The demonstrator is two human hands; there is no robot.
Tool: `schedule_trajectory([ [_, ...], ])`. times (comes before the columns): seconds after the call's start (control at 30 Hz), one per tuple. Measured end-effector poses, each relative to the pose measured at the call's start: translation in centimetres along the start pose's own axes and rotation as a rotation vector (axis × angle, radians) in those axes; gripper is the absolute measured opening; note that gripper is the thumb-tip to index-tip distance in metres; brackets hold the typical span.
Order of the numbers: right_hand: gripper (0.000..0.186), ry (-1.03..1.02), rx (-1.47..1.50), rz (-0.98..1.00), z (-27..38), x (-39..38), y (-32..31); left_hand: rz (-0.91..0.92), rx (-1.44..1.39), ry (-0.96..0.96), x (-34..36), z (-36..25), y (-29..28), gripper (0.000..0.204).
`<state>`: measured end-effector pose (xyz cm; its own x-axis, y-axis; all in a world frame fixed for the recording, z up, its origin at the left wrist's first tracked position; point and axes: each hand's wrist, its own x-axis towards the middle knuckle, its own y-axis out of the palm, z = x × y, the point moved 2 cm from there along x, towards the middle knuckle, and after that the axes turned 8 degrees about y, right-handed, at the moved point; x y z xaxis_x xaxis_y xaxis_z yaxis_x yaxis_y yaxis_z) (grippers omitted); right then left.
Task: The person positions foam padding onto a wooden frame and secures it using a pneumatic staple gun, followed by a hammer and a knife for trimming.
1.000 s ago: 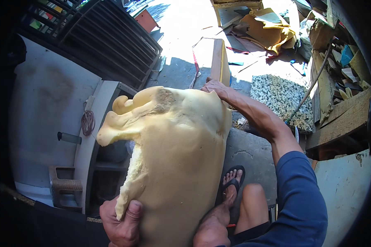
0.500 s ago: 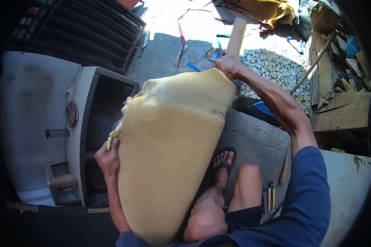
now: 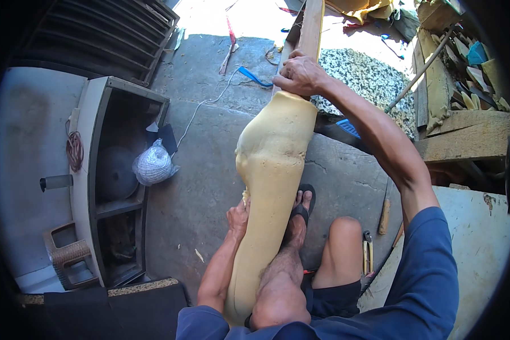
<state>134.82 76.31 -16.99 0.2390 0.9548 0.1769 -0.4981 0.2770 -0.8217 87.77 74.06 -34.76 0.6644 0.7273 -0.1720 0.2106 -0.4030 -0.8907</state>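
Observation:
A long piece of yellowish foam (image 3: 275, 187) stretches from my lap up toward the middle of the floor, bent lengthwise along a wooden board (image 3: 310, 34). At the far end, my right hand (image 3: 301, 75) is closed around the board just beyond the foam. My left hand (image 3: 239, 217) pinches the foam's ragged left edge, its fingers partly hidden by the foam. The board's near part is covered by the foam. My bare left leg (image 3: 283, 286) lies against the foam's right side.
At left stands an open cabinet (image 3: 99, 170), with a plastic-wrapped ball of string (image 3: 154, 163) beside it. Pincers (image 3: 368, 252) and a wooden-handled tool (image 3: 384, 217) lie right of my knee. Wood scraps (image 3: 476, 85) fill the far right. A speckled slab (image 3: 362, 85) lies beyond.
The foam, spread wide before, now folds narrower as my left hand has moved right with its edge. My right hand and the board have shifted slightly up and left. The string ball is now uncovered.

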Motion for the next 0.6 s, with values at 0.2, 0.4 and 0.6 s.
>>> schedule_trajectory([
  [0.2,0.028,-0.434,0.258,-0.278,15.9,-14.3,0.4,0.026,-0.067,-0.113,-0.1,-0.2,-0.4,0.053],
  [0.4,0.044,-0.635,0.179,-0.074,20.6,-17.7,9.1,0.271,-0.072,-0.077,1.5,1.6,-3.2,0.042],
  [0.6,0.033,-0.665,0.159,-0.066,22.6,-15.0,10.7,0.208,-0.076,-0.095,1.2,0.8,-2.6,0.038],
])
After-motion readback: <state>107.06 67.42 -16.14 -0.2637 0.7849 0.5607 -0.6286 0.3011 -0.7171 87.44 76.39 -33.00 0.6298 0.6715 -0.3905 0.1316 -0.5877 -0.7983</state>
